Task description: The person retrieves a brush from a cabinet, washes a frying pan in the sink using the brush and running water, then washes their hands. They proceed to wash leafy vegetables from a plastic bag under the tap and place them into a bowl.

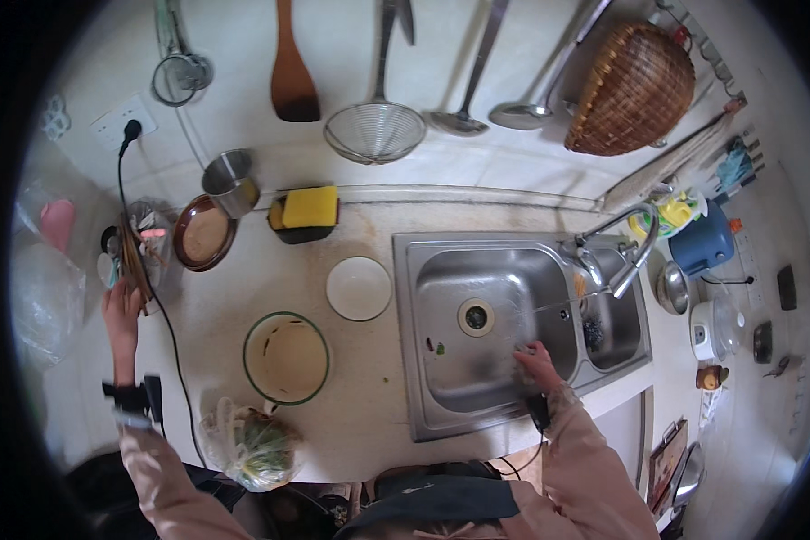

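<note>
My left hand (121, 305) reaches to the far left of the counter, its fingers at the lower ends of a bundle of wooden chopsticks (132, 255) among other utensils. Whether it grips any of them is unclear. Inside the large basin of the steel sink (439, 378), my right hand (540, 364) is low over the right side, fingers bent. Something small and greyish shows at its fingertips, too blurred to name. From the chrome faucet (626, 280) a thin stream of water runs left into this basin. Small dark and green scraps (440, 348) lie on the basin's floor.
Left of the sink stand a white bowl (358, 288), a green-rimmed basin (287, 358) and a plastic bag of greens (260, 449). A black power cord (169, 324) crosses the counter by my left arm. A yellow sponge (310, 206) and steel cup (231, 182) stand behind.
</note>
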A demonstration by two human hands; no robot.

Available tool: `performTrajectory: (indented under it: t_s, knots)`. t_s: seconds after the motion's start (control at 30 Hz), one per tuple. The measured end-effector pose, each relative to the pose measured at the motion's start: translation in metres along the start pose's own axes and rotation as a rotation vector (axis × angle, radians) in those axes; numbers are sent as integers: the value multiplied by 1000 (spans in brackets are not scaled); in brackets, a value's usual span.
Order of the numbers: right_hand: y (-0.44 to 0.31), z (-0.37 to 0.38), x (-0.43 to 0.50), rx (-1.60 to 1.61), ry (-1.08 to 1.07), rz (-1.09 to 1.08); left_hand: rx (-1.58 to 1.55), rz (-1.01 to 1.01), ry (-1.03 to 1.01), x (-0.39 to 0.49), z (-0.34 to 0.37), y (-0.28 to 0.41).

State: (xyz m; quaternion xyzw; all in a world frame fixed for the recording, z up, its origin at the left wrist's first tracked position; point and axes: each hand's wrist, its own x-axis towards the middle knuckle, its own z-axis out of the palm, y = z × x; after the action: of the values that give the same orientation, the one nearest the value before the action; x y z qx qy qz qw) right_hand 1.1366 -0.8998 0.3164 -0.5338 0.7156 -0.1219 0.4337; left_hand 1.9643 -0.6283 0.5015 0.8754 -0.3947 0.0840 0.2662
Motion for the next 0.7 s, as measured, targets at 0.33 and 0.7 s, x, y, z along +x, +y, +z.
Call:
performTrajectory:
  t_s: [0.33, 0.7]
  knots:
    - [-106, -102, 23, -625, 781, -783, -37, -248, -148, -200, -71, 102]
    - [-78, 93, 16, -479, -580, -1218, -37, -317, 29, -312, -56, 214]
